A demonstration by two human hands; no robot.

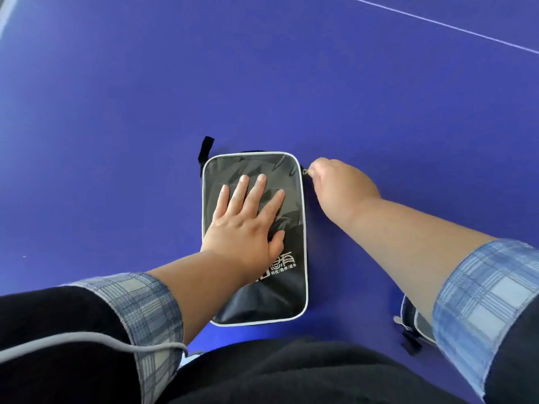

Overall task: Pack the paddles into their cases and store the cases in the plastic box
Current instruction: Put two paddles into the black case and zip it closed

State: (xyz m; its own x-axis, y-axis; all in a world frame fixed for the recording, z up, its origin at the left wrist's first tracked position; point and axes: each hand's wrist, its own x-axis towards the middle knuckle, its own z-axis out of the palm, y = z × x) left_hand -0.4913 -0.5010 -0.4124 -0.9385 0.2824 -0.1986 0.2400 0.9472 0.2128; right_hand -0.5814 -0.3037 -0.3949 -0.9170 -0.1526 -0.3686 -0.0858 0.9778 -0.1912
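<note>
The left hand lies flat with fingers spread on the black case, pressing it down on the blue table right in front of the person. The right hand is closed at the case's far right corner, fingertips pinching the zipper pull. A black strap sticks out from the case's far left corner, and a second case peeks from under the right forearm, near the table edge.

two cases, two hands
</note>
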